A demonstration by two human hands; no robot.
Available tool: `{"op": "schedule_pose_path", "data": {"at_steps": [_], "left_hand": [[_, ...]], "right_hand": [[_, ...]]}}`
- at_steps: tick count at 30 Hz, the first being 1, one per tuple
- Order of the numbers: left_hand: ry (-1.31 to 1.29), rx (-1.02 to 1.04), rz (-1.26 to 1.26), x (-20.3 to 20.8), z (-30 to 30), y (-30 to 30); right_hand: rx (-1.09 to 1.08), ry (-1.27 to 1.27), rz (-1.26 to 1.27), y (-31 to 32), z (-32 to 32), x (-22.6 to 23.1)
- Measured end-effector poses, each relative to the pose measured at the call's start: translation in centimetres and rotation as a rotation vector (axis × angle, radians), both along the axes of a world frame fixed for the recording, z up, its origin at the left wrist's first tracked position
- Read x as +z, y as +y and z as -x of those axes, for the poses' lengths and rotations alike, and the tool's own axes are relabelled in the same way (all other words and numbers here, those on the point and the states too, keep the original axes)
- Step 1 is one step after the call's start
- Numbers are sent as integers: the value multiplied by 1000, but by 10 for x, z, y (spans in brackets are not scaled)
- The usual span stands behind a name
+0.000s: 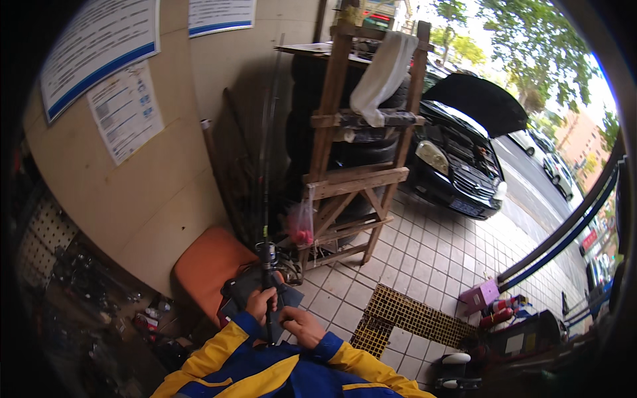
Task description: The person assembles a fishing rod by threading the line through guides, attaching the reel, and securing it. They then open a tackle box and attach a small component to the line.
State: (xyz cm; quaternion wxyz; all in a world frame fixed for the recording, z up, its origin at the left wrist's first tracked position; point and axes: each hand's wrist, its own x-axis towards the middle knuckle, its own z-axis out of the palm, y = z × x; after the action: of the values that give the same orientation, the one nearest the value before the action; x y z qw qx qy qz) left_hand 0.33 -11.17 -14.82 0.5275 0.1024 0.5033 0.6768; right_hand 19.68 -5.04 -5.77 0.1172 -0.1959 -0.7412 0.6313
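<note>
Fishing rod rises from the left hand, wrapped round its handle, while the right hand curls just beside, its grip unclear; a careless rightward tilt could catch the tip on the wooden rack ahead.

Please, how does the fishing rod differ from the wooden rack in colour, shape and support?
The fishing rod is mostly dark; the wooden rack is brown.
The rod is one thin shaft with a reel; the rack is a broad frame of posts and crossbars.
The rod is gripped in the left hand, while the rack stands on the tiled floor.
Both are long and point upward in the picture.
</note>
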Motion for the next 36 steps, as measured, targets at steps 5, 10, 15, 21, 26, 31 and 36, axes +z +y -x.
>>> {"op": "schedule_pose_path", "data": {"at_steps": [5, 10, 15, 21, 26, 31, 36], "left_hand": [[-87, -128, -104, 5, 4, -9], [226, -60, -107, 8, -8, -2], [653, -54, 59, 21, -15, 14], [885, -39, 3, 3, -22, 33], [853, -270, 11, -32, -31, 30], [748, -440, 97, -2, -15, 9], [737, 68, -146, 90, 34, 24]], "right_hand": [[-172, -69, -28, 2, 12, -10], [-316, -16, -300, 34, 51, 10], [-452, -15, -624, 59, 106, 40], [-338, -148, -622, 86, 108, 46], [-198, -152, -728, 109, 82, 17], [-160, -297, -692, 125, 44, -19], [-151, -411, -733, 111, 2, -78]]}}
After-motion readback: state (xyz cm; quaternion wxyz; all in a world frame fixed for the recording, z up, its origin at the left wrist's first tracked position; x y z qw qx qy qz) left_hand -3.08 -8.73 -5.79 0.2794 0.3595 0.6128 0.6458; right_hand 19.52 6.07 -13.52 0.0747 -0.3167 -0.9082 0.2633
